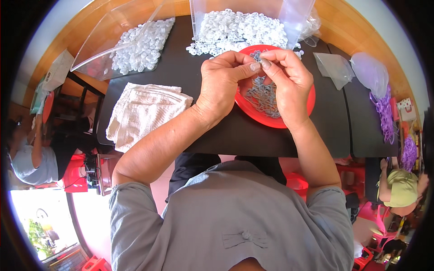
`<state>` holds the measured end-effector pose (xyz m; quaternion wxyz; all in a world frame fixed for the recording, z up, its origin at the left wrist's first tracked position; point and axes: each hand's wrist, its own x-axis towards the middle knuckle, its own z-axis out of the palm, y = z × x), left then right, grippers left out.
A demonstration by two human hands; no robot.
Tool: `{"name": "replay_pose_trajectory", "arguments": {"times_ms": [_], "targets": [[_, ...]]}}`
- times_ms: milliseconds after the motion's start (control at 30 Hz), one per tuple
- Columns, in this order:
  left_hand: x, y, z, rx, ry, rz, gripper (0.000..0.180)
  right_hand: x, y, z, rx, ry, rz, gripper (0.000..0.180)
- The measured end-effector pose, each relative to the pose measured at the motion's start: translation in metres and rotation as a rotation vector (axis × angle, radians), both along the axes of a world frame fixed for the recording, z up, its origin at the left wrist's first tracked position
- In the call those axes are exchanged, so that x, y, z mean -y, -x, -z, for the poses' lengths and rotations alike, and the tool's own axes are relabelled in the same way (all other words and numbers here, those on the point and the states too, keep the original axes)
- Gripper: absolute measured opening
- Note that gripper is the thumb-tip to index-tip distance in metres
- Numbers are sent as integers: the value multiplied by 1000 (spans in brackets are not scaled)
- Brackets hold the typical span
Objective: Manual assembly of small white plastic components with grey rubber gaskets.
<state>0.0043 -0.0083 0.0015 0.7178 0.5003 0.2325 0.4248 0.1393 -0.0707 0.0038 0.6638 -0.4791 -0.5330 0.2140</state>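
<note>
A small grey metallic-looking piece (259, 58), its exact shape too small to make out, sits between the fingertips of two bare hands. The left grip (220, 81) and the right grip (289, 81) are both closed on it in a pinch, thumb against forefinger, the two thumb tips nearly meeting. Directly below the grips lies a round, shiny red plastic bowl (271, 123) with a smooth rim, holding a tangled heap of thin grey metallic pieces (262, 99). The bowl rests on a flat, dark, smooth desk (226, 137). Left of the grips and nearer the body is a folded off-white cloth (147, 113), ribbed and soft. Farther left, beyond the cloth, a clear rigid plastic container (92, 49) lies tilted, with glossy white oval rings (140, 47) spilling inside it. Just beyond the grips, a broad mound of similar white plastic rings (244, 29) spreads out from a translucent plastic bin (296, 20). To the right of the grips sit a crumpled clear plastic bag (334, 67) and, farther out, stringy purple strands (385, 115). Both elbows are bent outward beside the grey shirt; the left forearm slants in diagonally, the right rises more steeply, and both wrists are raised over the desk.
</note>
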Motion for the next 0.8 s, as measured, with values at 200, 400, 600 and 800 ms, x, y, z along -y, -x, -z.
{"name": "replay_pose_trajectory", "arguments": {"times_ms": [200,400,600,800], "targets": [[2,5,6,82,75,45,8,-2,4,3,-33,16,-3,10],[-10,8,9,151,170,86,12,-4,10,8,-34,27,3,10],[-12,6,13,191,263,114,9,-7,9,11,-57,55,4,7],[-15,7,15,155,318,101,8,-6,9,7,-54,137,-23,9]]}}
